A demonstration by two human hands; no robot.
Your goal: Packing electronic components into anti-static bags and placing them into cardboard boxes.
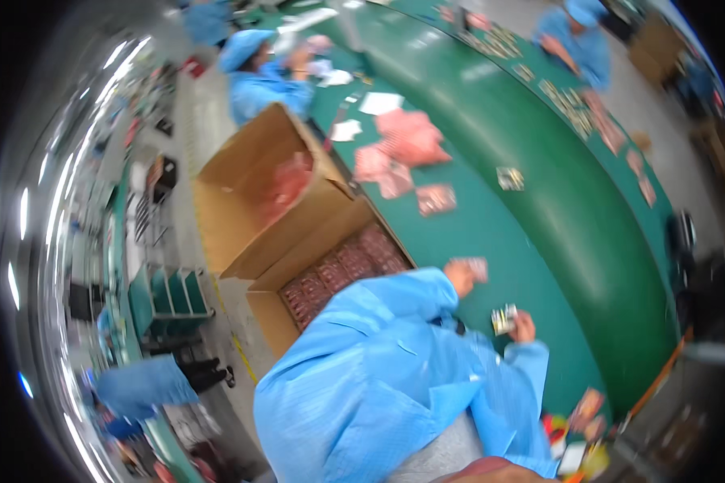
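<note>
My left hand [459, 278] is closed on the edge of a small pink plastic bag [478, 269] above the green tabletop. To its right and nearer to me, my right hand [524, 327] pinches a small circuit board [503, 319] with white, yellow and dark parts. The board and the bag are apart. Both are blurred, so I cannot tell whether the bag has anything in it. Farther up the table lie a single pink packet [436, 200] and a heap of pink bags [411, 137].
An open cardboard box [270, 318] full of pink packets stands at my left, another box [217, 201] behind it. A green conveyor belt [572, 217] carries another board [510, 179]. Co-workers in blue [258, 92] sit along the line. Colourful items [572, 451] lie at lower right.
</note>
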